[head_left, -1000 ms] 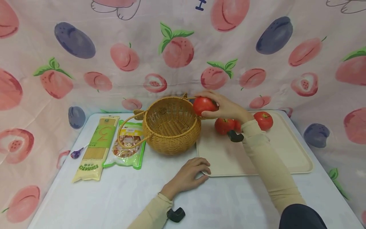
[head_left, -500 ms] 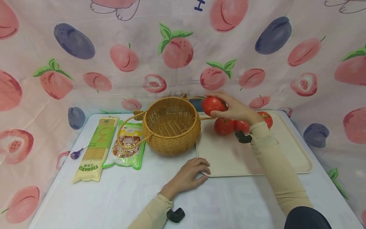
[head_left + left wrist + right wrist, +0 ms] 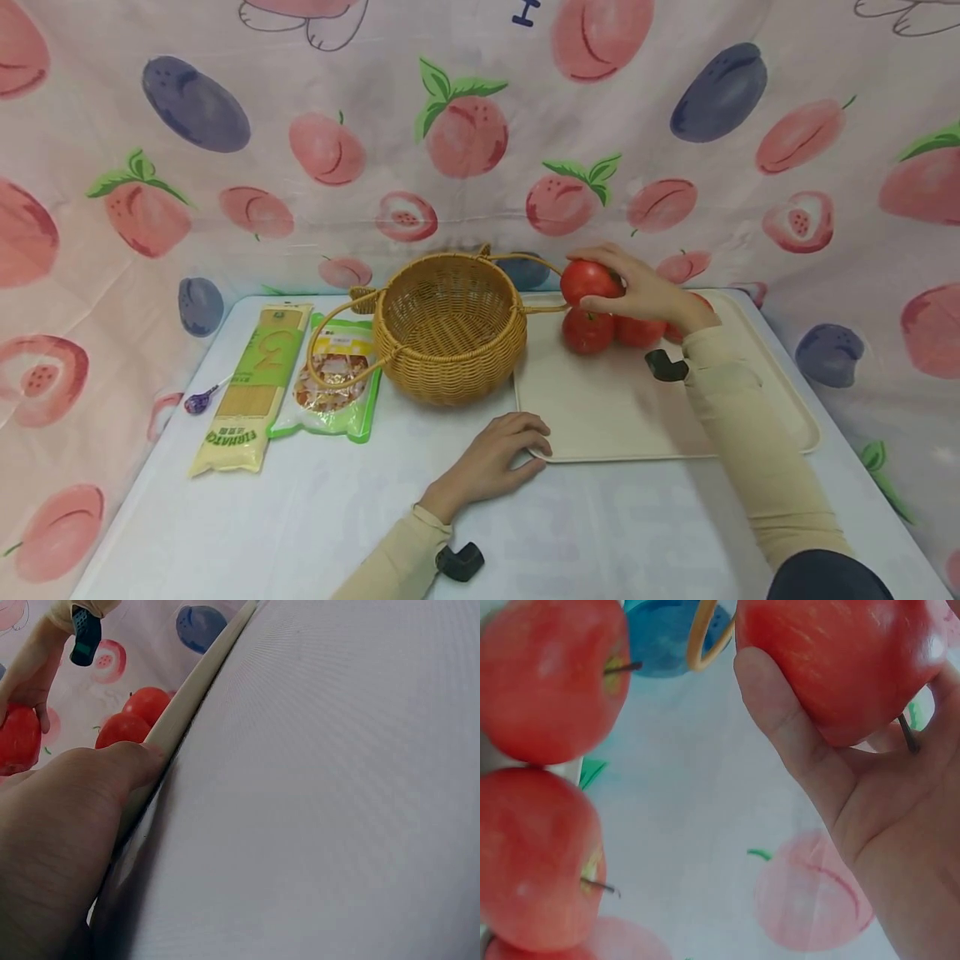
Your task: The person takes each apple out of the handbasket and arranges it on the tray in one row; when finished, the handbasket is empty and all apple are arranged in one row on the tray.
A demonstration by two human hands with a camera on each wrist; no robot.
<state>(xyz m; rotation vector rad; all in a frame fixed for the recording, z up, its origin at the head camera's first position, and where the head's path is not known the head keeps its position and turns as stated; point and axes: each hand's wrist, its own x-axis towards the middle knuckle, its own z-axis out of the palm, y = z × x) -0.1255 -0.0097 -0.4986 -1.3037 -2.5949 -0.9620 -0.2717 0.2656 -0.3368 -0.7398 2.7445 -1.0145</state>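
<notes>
My right hand (image 3: 637,287) grips a red apple (image 3: 588,282), thumb and fingers wrapped round its sides. In the right wrist view that apple (image 3: 847,660) shows its stem toward the palm. It is close over the back left of the beige tray (image 3: 600,417), overlapping another apple (image 3: 588,332) in the head view. More apples (image 3: 637,332) sit in a row there, partly behind my right wrist. At the tray's near left corner rests my left hand (image 3: 491,458), fingers relaxed. The left wrist view shows its thumb (image 3: 135,761) against the tray rim.
A wicker basket (image 3: 450,375) stands left of the tray, one handle arching over the tray's edge. Left of it lie a green-edged food bag (image 3: 333,383), a noodle packet (image 3: 251,392) and a purple lollipop (image 3: 198,402). A fruit-print cloth (image 3: 480,200) hangs behind the table.
My right hand has moved right with the apple, from the basket's right rim to over the tray beside the other apples. My left hand has stayed at the tray corner.
</notes>
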